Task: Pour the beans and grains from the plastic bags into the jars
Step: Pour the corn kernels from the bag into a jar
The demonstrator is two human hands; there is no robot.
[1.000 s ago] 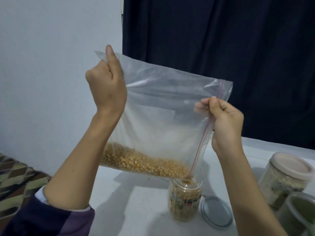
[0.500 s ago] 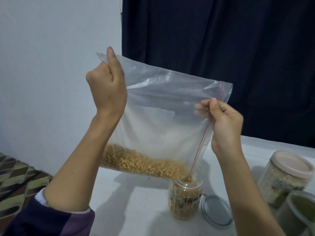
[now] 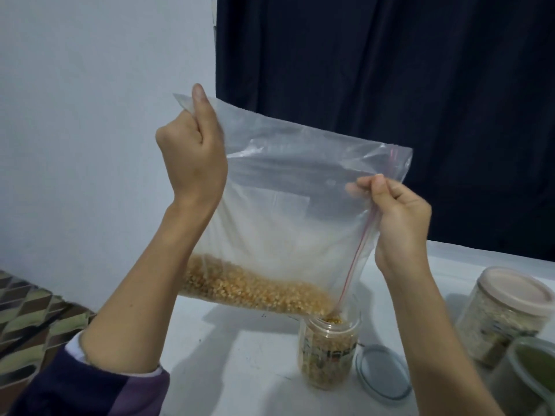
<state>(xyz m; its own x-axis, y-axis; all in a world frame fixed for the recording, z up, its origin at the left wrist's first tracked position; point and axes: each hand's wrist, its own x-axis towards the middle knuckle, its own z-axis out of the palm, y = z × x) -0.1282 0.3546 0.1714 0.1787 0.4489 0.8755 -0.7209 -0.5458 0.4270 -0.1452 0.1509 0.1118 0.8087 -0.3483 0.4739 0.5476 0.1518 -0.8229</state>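
Observation:
A large clear zip bag (image 3: 288, 211) with a red seal line hangs tilted over the table. Yellow grains (image 3: 252, 291) lie along its lower edge and run out of its lower right corner into an open clear jar (image 3: 329, 352), which is nearly full. My left hand (image 3: 192, 151) pinches the bag's upper left corner, held high. My right hand (image 3: 396, 211) pinches the bag's open edge by the red seal, lower and to the right. The jar's clear lid (image 3: 383, 372) lies flat on the table beside the jar.
A white table (image 3: 228, 355) carries the jar. At the right stand a lidded jar of pale grains (image 3: 504, 313) and a container with a green fill (image 3: 528, 373). A dark curtain (image 3: 390, 85) hangs behind; a patterned fabric (image 3: 27, 319) lies at the left.
The bag and both hands hold almost the same pose. The grain heap in the bag has slid a little toward the lower right corner and the jar.

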